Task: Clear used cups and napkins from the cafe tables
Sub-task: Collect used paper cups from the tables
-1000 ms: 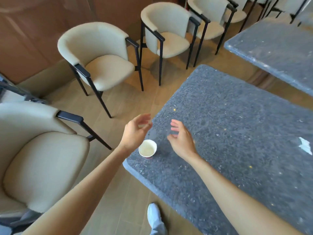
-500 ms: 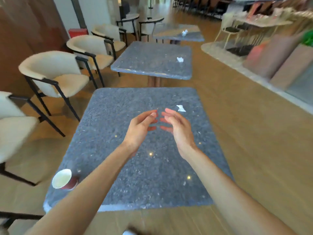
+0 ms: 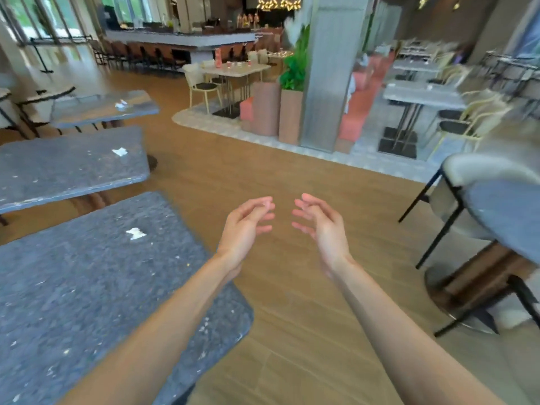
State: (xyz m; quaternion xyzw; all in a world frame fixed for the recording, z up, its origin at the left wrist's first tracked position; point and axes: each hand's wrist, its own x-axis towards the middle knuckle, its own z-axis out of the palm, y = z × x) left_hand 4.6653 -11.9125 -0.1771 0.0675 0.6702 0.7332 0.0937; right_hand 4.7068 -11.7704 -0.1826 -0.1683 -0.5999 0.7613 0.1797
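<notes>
Since half a second ago the view has swung right: both hands, then over the middle of the nearest table (image 3: 87, 287), now sit out over the wood floor (image 3: 292, 317) past that table's right edge. Paper cup seen on the table's near-left corner earlier is out of view now.

Left hand (image 3: 242, 232): raised, palm turned inward, fingers loosely curled and spread, holding nothing. Its forearm crosses over the nearest table's right corner.

Right hand (image 3: 324, 226): mirrors it, palm facing the left hand, fingers relaxed and slightly bent, holding nothing. Fingertips of the two hands are near each other but apart.

Task items, relative to the nearest table:
- crumpled white napkin (image 3: 135, 233) lies on its top, toward the far edge, well left of the left hand.
- second napkin (image 3: 119, 152) on the next table (image 3: 58, 176) beyond it, near that table's far right corner.
- third napkin (image 3: 121, 105) on the table after that (image 3: 96, 112), farther back in the same row. Blurred; might be more than one piece, cannot tell.

Other stuff relative to the nearest table: across the floor to its right, a pale upholstered chair (image 3: 482, 182) with black legs next to a round grey tabletop (image 3: 508, 211). Far beyond, a grey pillar (image 3: 330, 71) with a green plant (image 3: 295, 65) in a tall planter beside it, and a long bar counter (image 3: 181, 39) at the back. Background is motion-blurred, small details unreadable.
</notes>
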